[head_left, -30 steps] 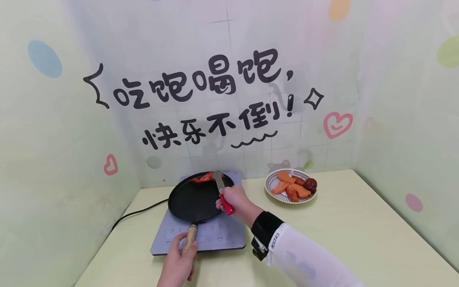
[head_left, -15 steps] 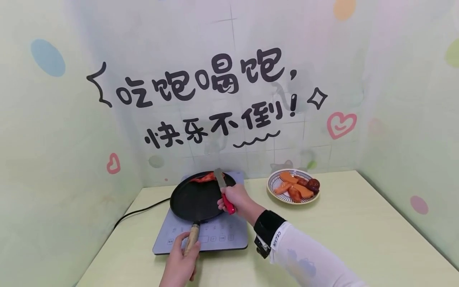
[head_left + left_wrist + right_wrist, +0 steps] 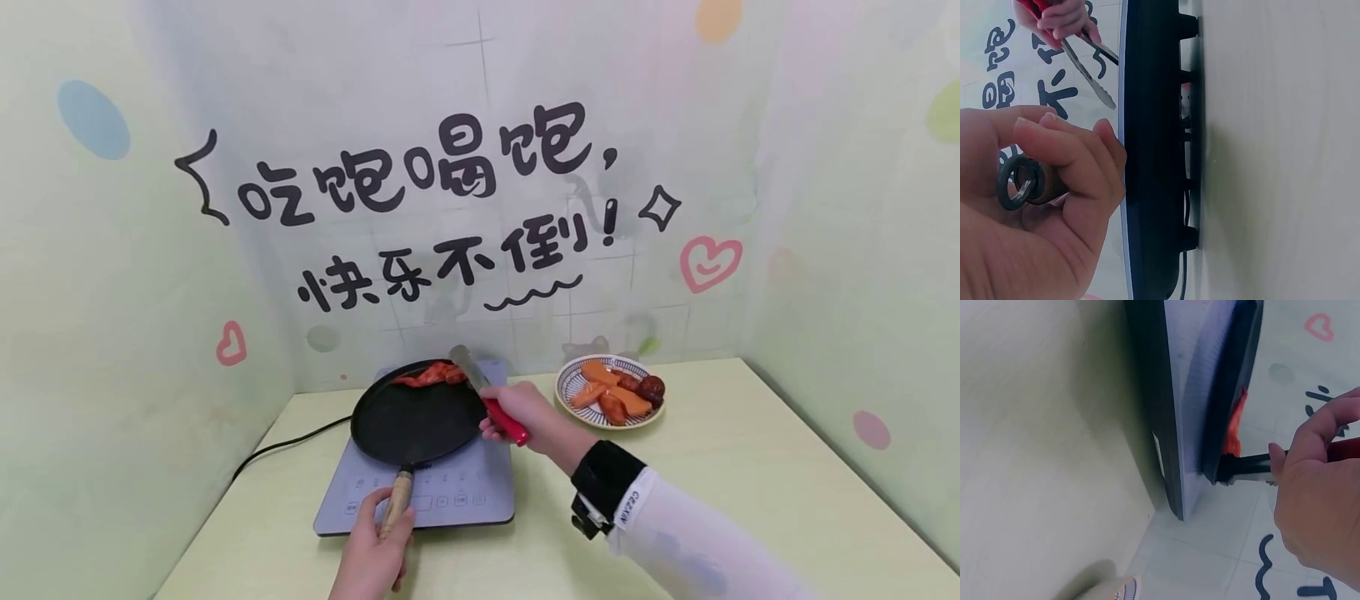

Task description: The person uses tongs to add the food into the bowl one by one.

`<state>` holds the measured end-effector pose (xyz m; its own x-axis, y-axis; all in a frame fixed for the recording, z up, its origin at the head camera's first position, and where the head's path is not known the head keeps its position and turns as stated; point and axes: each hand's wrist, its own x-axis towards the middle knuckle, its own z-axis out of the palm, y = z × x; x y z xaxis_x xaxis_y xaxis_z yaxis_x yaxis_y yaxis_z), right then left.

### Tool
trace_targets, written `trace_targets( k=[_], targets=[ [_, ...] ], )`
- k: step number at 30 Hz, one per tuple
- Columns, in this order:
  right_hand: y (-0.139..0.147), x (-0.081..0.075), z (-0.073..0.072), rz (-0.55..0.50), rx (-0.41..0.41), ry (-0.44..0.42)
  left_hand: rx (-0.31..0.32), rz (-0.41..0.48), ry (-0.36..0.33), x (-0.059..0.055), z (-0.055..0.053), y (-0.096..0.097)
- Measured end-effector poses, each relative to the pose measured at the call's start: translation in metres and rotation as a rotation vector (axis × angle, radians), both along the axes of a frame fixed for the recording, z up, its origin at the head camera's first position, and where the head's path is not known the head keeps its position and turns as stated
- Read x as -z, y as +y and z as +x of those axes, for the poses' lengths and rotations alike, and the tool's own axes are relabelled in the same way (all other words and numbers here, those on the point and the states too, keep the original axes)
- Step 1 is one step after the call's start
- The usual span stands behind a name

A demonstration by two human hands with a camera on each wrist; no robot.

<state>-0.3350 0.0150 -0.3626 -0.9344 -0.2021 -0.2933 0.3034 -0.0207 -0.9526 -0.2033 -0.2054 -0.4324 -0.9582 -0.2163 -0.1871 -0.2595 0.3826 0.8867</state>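
My left hand point(image 3: 375, 542) grips the wooden handle point(image 3: 397, 502) of a round black frying pan point(image 3: 408, 425); in the left wrist view, a ring point(image 3: 1013, 182) on the handle's end shows between the curled fingers. With my right hand point(image 3: 528, 417) I hold metal tongs point(image 3: 472, 372) by their red grips point(image 3: 505, 421). The tongs' tips are at the pan's back right rim, beside glossy red pieces of food point(image 3: 431, 375) lying along the pan's far side. From the right wrist, the tongs point(image 3: 1254, 467) overlap the pan's edge close to the red food point(image 3: 1235, 425).
Beneath the pan is a flat grey induction cooker point(image 3: 480, 496) with a black cord point(image 3: 292, 442) running left. A patterned plate point(image 3: 573, 375) with orange slices and dark red pieces stands to the right, on the pale table point(image 3: 705, 467). Printed walls enclose the back and sides.
My right hand has moved rightward with the tongs, away from the middle of the pan. More of the red food shows at the pan's far side. My left hand keeps its grip on the handle.
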Motion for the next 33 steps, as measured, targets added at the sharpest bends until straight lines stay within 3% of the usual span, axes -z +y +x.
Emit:
trace_targets(
  k=[8, 16, 22, 27, 30, 33],
  targets=[
    [0.045, -0.017, 0.007, -0.052, -0.047, 0.009, -0.005, -0.008, -0.005, 0.002, 0.000, 0.000],
    [0.108, -0.039, 0.025, -0.042, -0.057, 0.130, -0.010, -0.010, -0.012, 0.004, 0.000, -0.001],
    [0.153, -0.042, 0.041, 0.082, -0.048, 0.242, 0.000, -0.025, -0.003, 0.004, -0.001, -0.001],
    [0.184, -0.038, 0.054, 0.218, -0.081, 0.305, -0.007, -0.086, 0.016, 0.006, -0.002, 0.001],
    [0.200, -0.037, 0.059, 0.398, -0.065, 0.381, -0.025, -0.206, 0.046, 0.007, -0.004, 0.006],
    [0.215, -0.037, 0.063, 0.618, -0.030, 0.437, -0.040, -0.408, 0.093, 0.004, -0.005, 0.010]
  ],
)
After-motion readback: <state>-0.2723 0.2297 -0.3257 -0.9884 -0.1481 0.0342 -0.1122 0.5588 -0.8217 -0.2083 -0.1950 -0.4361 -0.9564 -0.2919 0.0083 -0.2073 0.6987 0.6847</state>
